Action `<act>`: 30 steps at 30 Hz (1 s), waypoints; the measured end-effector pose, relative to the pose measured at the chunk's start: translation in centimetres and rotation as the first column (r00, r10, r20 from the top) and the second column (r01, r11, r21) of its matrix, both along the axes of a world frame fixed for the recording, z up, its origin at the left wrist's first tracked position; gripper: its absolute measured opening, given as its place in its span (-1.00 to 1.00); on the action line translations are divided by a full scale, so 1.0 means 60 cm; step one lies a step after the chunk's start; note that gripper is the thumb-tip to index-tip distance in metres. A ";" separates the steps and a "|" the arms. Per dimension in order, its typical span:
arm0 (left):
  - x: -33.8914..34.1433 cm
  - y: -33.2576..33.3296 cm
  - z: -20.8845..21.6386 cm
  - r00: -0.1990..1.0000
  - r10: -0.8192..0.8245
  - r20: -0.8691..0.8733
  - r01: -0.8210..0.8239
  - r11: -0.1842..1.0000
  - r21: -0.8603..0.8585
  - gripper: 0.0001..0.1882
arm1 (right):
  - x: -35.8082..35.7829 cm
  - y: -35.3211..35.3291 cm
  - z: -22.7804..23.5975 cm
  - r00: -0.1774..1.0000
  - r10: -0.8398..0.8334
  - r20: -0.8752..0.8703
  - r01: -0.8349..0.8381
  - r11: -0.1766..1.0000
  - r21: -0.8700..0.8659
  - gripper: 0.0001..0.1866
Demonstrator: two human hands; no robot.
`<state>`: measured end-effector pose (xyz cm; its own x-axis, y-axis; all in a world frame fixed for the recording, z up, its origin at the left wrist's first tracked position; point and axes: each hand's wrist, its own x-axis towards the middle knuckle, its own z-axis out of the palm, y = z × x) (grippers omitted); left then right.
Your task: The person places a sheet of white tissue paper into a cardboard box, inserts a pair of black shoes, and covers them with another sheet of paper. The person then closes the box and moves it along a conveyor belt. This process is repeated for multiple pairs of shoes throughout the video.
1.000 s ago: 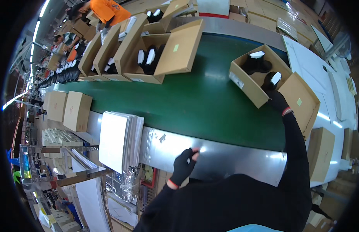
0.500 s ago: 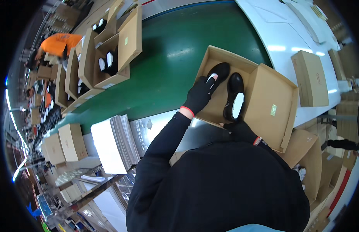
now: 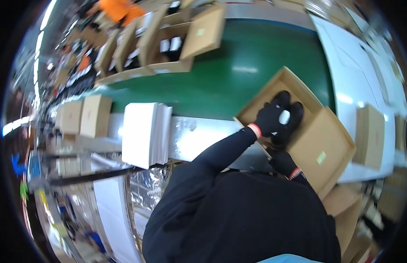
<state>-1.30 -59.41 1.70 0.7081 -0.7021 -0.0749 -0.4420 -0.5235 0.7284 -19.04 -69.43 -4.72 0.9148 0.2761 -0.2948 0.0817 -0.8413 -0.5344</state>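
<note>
An open cardboard shoebox (image 3: 308, 91) with its lid (image 3: 321, 149) folded out to the right holds a pair of black shoes. My left hand (image 3: 268, 118), in a black glove with bare fingertips, is closed on the left black shoe (image 3: 281, 98). Close beside it lies the right black shoe (image 3: 293, 123), with a white oval patch on it. At the near wall of the box, next to that shoe's end, my gloved right hand (image 3: 282, 162) grips the cardboard. Its fingers are partly hidden.
The shoebox sits on a green conveyor (image 3: 212, 83). Several open shoeboxes (image 3: 168, 68) with shoes stand far left. A stack of white sheets (image 3: 140, 136) is at the left, with closed boxes (image 3: 96, 116) beyond. A white table (image 3: 348, 83) carries a closed box (image 3: 370, 136).
The whole view has swung, shifting the scene rightward. My left hand has brought the left shoe against the right one. The right hand stays at the near box wall.
</note>
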 end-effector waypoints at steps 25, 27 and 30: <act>-0.271 0.715 0.045 -0.060 0.929 0.365 -0.862 0.137 -0.488 -0.85 | 0.042 0.063 0.000 0.951 0.101 -0.293 -0.026 0.968 0.249 -0.35; -0.321 0.842 0.082 -0.182 0.899 0.398 -0.821 0.084 -0.564 -0.75 | 0.042 0.065 -0.005 0.941 0.083 -0.329 0.020 0.954 0.299 -0.35; -0.381 1.041 0.068 -0.455 0.853 0.254 -0.822 -0.293 -0.489 -0.70 | 0.051 0.078 -0.012 0.937 0.107 -0.334 0.002 0.951 0.310 -0.36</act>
<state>-24.18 3.03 5.77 0.2804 0.8423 0.4604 0.3819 -0.5380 0.7515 -16.01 -64.74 -5.45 0.7540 0.4462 -0.4821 -0.1123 -0.6355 -0.7639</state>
